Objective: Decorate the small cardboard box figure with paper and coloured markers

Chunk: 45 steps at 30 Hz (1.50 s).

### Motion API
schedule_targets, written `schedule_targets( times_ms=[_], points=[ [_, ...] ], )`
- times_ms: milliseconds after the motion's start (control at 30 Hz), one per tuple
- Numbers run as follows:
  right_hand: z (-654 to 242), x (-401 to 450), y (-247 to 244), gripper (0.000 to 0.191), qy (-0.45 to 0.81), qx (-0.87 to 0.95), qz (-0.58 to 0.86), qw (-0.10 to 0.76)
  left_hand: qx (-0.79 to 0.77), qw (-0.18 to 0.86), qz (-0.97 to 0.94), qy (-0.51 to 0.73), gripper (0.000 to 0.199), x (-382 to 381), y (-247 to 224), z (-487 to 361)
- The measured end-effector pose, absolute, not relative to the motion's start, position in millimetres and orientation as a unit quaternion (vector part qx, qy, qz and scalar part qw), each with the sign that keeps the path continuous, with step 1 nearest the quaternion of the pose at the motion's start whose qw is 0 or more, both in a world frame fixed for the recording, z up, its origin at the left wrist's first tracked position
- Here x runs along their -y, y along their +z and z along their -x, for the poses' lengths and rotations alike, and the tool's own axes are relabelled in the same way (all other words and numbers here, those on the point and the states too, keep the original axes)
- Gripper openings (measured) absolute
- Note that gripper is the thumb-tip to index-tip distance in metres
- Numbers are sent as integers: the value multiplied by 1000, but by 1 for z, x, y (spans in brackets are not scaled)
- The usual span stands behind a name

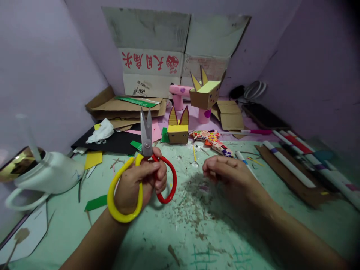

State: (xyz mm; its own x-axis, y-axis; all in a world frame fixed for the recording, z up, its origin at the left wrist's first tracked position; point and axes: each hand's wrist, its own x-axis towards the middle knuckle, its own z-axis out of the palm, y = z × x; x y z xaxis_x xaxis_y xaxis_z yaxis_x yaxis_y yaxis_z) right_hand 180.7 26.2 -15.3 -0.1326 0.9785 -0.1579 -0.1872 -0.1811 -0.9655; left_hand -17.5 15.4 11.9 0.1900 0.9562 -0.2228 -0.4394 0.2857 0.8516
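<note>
My left hand [150, 174] is closed round a pair of scissors [146, 137], with one yellow and one red handle loop. The blades point up and stand slightly apart. My right hand [232, 174] hovers over the table at the right, its fingers curled together; anything inside them is hidden. Beyond my hands, between them, stands a small cardboard box [178, 135] with a yellow top and two pointed ears. To its right lies a floral-patterned piece [212, 140]. Cardboard crumbs [188, 204] are scattered on the green tabletop between my forearms.
A pink figure [181, 92] stands at the back, with a larger eared box [206, 93] on it. Flattened cardboard [126, 110] lies back left. A white mug-like pot [53, 174] is at the left. Markers [289, 165] and brown cardboard [303, 189] line the right side.
</note>
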Motion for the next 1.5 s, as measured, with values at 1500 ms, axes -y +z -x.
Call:
schedule_targets(
  times_ms=[1500],
  points=[
    [-223,-46,-13,20,447,641,599,176,-539,555,-309,553,36,-22,7,26]
  ],
)
